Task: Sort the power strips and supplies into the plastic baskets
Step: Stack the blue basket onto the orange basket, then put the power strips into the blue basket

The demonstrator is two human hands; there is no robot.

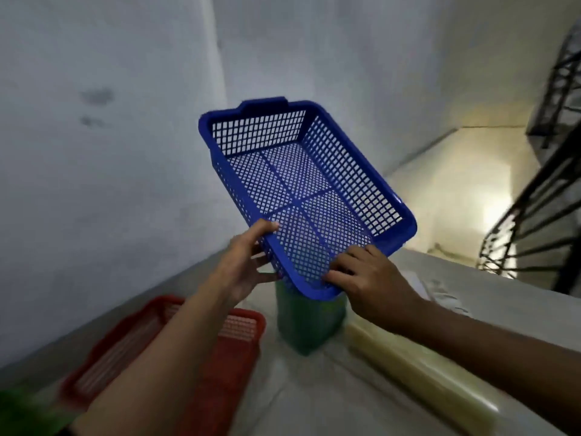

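While a red basket [176, 350] waits empty at near left on the table [314, 398], both hands clamp the near end of the blue basket [301, 196]: left hand [248, 265] at its corner, right hand [367, 287] over the rim. Tipped up and empty, it seems lifted clear for placing. A green basket [306, 322] sits underneath. No power strips show.

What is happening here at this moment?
A person holds an empty blue plastic mesh basket in the air, tilted, with the left hand and right hand at its near edge. Below it stands a blurred green container. An empty red plastic basket lies to the left.
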